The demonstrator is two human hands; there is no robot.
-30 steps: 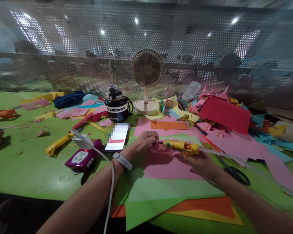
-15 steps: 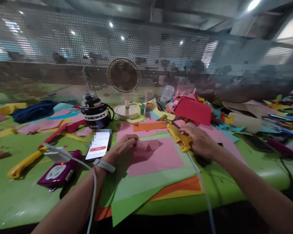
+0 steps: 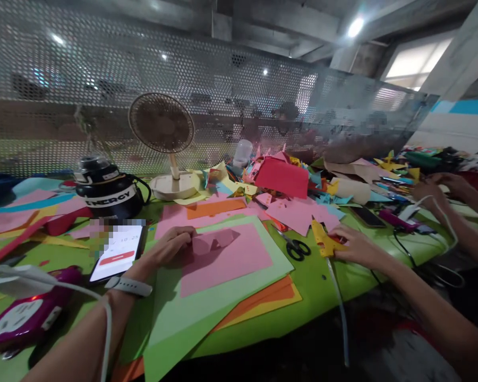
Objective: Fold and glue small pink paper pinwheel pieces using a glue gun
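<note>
My left hand [image 3: 174, 245] is closed on one end of a small folded pink paper strip [image 3: 215, 240]. The strip stands partly raised over a flat pink sheet [image 3: 231, 268], which lies on pale green paper [image 3: 207, 313]. To the right, my right hand [image 3: 352, 245] grips a yellow glue gun [image 3: 322, 239] by its handle, nozzle pointing away from me. A long translucent glue stick [image 3: 340, 302] trails from the gun's rear. Black-handled scissors [image 3: 298, 249] lie between the papers and the gun.
A phone [image 3: 121, 252], a purple power bank [image 3: 27, 310] with white cables and a black jug [image 3: 109, 191] stand on the left. Behind are a fan [image 3: 175, 183] and heaped coloured paper [image 3: 282, 178]. Another person's hands [image 3: 438, 193] are at the far right.
The view has turned to the right. My right hand has moved right with the glue gun, away from the papers, uncovering the scissors. My left hand keeps its hold on the strip.
</note>
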